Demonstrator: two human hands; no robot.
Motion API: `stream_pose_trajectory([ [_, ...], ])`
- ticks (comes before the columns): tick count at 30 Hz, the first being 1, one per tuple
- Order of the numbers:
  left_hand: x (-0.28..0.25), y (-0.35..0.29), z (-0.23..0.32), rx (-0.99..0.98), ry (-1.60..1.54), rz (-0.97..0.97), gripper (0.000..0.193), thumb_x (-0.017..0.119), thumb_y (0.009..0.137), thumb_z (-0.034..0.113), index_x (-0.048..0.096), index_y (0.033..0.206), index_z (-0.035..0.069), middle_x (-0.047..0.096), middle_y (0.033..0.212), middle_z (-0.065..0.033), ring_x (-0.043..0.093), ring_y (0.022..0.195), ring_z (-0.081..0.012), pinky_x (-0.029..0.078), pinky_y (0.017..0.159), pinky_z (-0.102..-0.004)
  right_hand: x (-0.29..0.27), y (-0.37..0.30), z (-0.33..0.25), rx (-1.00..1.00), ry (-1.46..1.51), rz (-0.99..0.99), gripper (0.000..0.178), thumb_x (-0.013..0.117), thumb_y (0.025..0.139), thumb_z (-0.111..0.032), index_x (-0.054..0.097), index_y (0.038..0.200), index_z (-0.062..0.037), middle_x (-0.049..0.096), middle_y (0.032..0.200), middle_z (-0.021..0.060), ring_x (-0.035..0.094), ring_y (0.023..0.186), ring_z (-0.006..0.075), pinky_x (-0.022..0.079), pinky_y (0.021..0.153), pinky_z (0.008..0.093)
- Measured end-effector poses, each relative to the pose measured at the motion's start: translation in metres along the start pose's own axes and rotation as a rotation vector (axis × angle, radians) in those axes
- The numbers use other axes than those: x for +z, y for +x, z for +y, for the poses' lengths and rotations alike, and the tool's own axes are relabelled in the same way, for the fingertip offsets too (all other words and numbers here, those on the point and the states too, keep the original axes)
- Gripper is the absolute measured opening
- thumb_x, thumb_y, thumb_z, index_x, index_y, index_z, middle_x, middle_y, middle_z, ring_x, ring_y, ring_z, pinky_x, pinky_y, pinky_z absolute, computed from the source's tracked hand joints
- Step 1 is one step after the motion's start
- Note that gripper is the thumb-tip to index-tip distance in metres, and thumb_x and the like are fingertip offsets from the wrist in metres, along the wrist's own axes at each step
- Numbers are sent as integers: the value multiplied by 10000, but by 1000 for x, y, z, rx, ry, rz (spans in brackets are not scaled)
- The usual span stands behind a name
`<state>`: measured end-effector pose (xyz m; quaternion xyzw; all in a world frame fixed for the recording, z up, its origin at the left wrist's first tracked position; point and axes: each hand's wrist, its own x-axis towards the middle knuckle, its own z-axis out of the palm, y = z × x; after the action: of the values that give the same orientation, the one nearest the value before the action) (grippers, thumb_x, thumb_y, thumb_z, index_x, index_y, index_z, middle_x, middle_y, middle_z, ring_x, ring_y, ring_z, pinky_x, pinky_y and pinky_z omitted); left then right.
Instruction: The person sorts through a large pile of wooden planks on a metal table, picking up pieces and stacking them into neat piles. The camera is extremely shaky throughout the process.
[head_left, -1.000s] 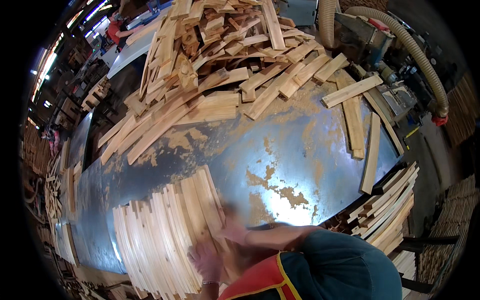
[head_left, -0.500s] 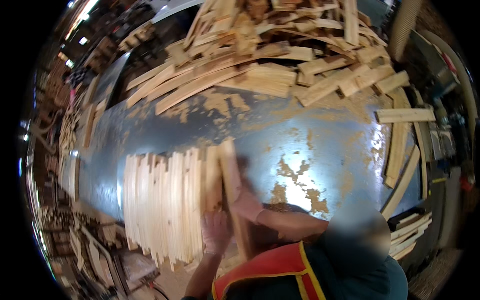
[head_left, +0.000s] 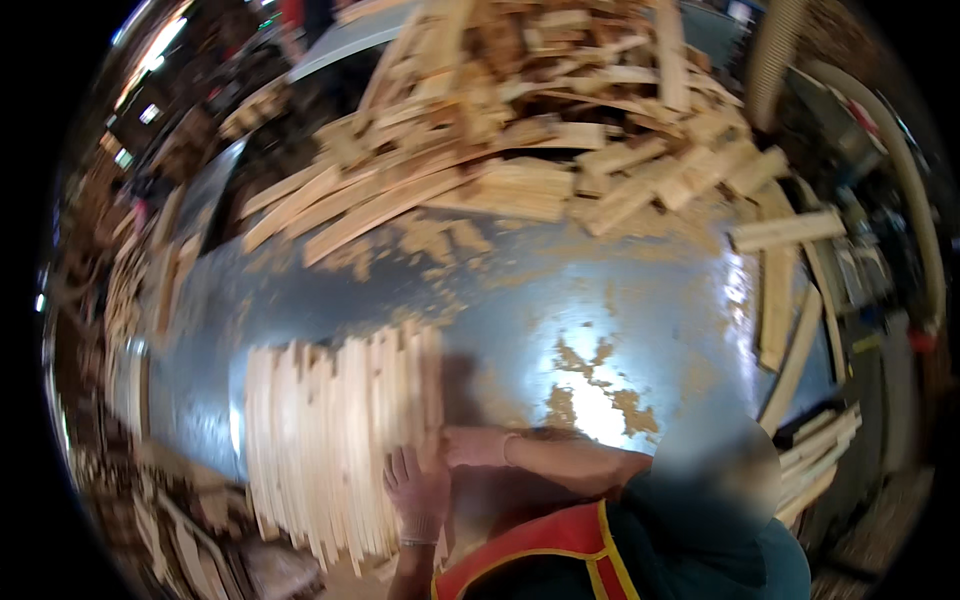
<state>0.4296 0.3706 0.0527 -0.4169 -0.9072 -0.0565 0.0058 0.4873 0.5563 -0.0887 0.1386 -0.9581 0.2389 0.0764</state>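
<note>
A row of pale wooden strips (head_left: pixel 335 440) lies side by side on the metal table, their ends uneven. My left hand (head_left: pixel 415 490) rests on the strips near their right end, fingers stretched out and somewhat apart. At the right edge of the row, my right hand (head_left: pixel 475 447) touches the outermost strip (head_left: pixel 431 375). Its fingertips are blurred and partly hidden against the wood, so their grip is unclear. Both hands look gloved.
A large heap of loose boards (head_left: pixel 530 130) covers the table's far side. Sawdust patches (head_left: pixel 590 385) lie on the metal table (head_left: pixel 500 300). Longer boards (head_left: pixel 780 300) line the right edge, and a ribbed hose (head_left: pixel 775 65) stands at the far right.
The tilted board in my right hand has come down to the left against the row's right edge. My left hand has shifted slightly left and down, and the view has tilted.
</note>
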Motion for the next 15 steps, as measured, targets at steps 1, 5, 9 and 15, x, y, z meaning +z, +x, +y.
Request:
stream_pose_trajectory([
  [1,5,-1,10,28,28,7,694,628,923,342,495,1541,55,520,1516,-203,420,1468,-477,340,1216,-610,-15,-11,8,-177,-133,-6,214,694,947,-270,668,1111,-135,699,1050,109,676,1044,284,560,894,478],
  [5,16,12,8,80,135,-93,696,677,897,373,529,1520,101,554,1489,-192,452,1444,-437,367,1192,-584,-121,-141,123,575,-98,236,141,647,979,-199,692,1106,-155,695,1106,129,661,1051,307,544,944,467],
  [9,-14,33,60,37,147,-193,803,729,823,305,492,1560,91,487,1561,-194,423,1471,-420,354,1214,-556,-318,-260,210,1486,768,1167,456,729,828,-342,666,1095,22,722,912,182,707,812,290,547,749,438],
  [15,8,127,204,345,-224,-340,837,803,781,280,516,1534,53,479,1555,-223,475,1415,-436,405,1161,-559,-370,-396,388,1384,793,1824,441,809,873,-342,693,1062,40,710,951,178,635,661,260,533,609,425],
])
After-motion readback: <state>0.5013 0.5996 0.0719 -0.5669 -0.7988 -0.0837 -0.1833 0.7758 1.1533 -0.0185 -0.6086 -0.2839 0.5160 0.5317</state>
